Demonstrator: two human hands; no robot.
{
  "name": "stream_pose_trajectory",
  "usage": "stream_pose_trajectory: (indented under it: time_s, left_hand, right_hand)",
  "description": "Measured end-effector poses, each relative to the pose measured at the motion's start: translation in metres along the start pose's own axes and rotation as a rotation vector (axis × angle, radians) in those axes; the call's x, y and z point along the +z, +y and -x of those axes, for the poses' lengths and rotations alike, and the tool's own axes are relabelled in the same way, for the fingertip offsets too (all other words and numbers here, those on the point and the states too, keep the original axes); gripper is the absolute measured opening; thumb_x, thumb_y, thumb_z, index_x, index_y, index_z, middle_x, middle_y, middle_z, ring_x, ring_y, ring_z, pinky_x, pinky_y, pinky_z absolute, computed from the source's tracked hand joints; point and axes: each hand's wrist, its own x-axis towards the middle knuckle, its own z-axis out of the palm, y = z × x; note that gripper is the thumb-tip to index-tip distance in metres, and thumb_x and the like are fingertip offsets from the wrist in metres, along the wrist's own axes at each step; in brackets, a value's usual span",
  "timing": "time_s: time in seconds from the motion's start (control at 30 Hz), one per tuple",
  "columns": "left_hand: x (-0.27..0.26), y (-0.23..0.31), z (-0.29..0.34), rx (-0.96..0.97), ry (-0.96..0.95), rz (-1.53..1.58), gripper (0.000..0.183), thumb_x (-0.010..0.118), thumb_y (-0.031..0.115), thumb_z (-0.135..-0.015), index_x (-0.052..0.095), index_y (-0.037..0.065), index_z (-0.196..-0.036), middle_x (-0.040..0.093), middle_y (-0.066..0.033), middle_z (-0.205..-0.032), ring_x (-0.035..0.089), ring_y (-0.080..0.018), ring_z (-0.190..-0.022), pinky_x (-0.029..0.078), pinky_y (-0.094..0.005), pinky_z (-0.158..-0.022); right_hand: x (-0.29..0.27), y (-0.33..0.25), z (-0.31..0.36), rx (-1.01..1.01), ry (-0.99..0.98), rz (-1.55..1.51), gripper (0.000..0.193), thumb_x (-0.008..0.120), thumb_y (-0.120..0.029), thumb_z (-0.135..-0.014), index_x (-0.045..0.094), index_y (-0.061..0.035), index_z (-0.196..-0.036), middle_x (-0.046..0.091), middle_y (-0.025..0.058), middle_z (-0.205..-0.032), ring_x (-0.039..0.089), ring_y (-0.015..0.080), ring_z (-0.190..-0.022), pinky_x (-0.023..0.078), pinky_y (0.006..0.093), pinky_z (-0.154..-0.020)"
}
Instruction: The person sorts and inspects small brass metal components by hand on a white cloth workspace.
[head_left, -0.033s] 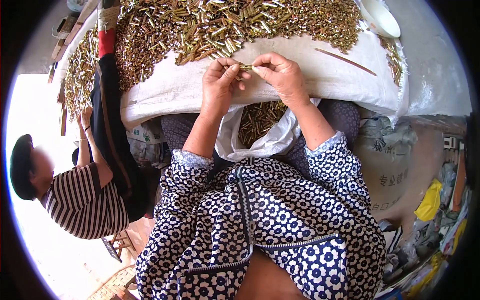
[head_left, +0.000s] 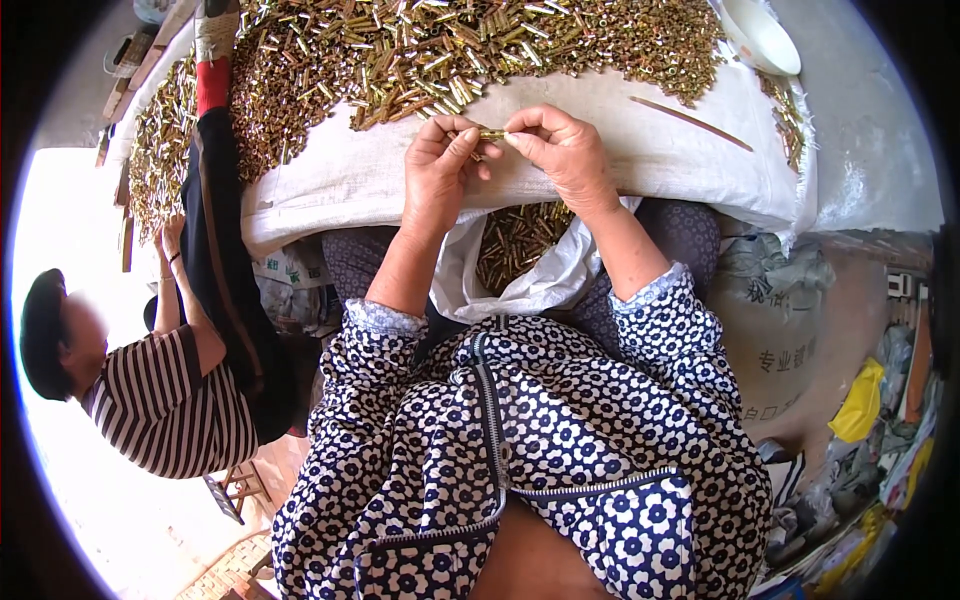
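Above the near edge of the white cloth (head_left: pixel 300 205), a slim brass-coloured metal piece (head_left: pixel 492 134) is held level between my two hands. My left hand (head_left: pixel 438 165) pinches its left end, with the other fingers curled. The thumb and forefinger of my right hand (head_left: pixel 565 158) close on its right end. What else my left fingers may hold is partly hidden. Just beyond my hands spreads a wide heap of similar small metal pieces (head_left: pixel 430 60). Below my wrists, a white plastic bag (head_left: pixel 455 270) lies open in my lap, with many finished-looking metal pieces (head_left: pixel 515 245) inside.
A thin brown stick (head_left: pixel 690 123) lies on the cloth at right, below a white bowl (head_left: pixel 765 40). On the left sits another person (head_left: pixel 170 400) in a striped top, hands at the heap's edge. Sacks (head_left: pixel 780 340) and a yellow bag (head_left: pixel 857 402) are at right.
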Motion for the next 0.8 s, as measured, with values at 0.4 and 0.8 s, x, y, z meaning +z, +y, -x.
stream_pose_trajectory:
  time_s: [0.4,0.8]
  left_hand:
    - [0.022,-0.019,-0.007,0.496,-0.192,-1.318,0.008,0.053,0.001,-0.08,0.052,0.003,-0.087,0.06,-0.0169,-0.08,0.062,-0.0348,-0.073,0.051,-0.0399,-0.063]
    - [0.037,-0.017,-0.015,0.39,-0.285,-1.457,0.012,0.051,0.0,-0.078,0.046,0.004,-0.088,0.057,-0.0193,-0.087,0.06,-0.0397,-0.08,0.048,-0.0454,-0.067]
  right_hand:
    - [-0.024,-0.008,-0.004,-0.214,-0.108,0.864,0.015,0.06,0.001,-0.069,0.058,-0.0038,-0.083,0.058,0.0133,-0.085,0.057,0.0331,-0.084,0.045,0.0393,-0.073]
    - [-0.061,0.02,-0.066,-0.276,0.281,1.328,0.021,0.061,-0.008,-0.077,0.063,-0.0089,-0.098,0.061,0.0109,-0.101,0.058,0.0311,-0.097,0.048,0.0415,-0.083]
